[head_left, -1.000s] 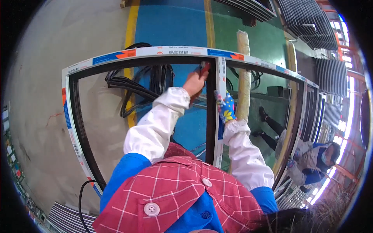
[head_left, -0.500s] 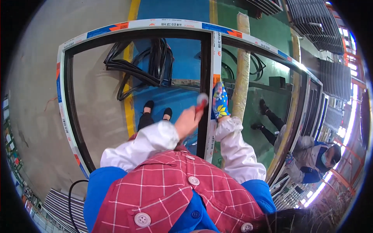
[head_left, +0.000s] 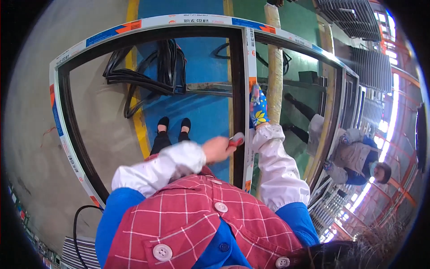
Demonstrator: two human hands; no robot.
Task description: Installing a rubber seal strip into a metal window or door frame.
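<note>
A large window frame (head_left: 112, 36), dark inside and wrapped in printed white, blue and orange film, lies in front of me. Its upright middle bar (head_left: 247, 163) divides two openings. My left hand (head_left: 216, 149) is bare and closed round the red handle of a small hand roller (head_left: 237, 140). The roller's pale round wheel is at the dark left side of the middle bar. My right hand (head_left: 259, 106), in a blue flowered glove, grips the same bar from its right side, farther along than the roller. Its fingertips are partly hidden.
Through the left opening show black rubber strips (head_left: 172, 67) in a bundle and my black shoes (head_left: 163, 122) on the blue floor. A yellowish wrapped beam (head_left: 275, 67) passes under the right opening. At the right stands another person (head_left: 356, 154). Stacked profiles (head_left: 369, 65) lie behind.
My left hand has brought the roller nearer to me along the middle bar. The right hand keeps its place on the bar. The view has shifted slightly, and the other person's posture has changed.
</note>
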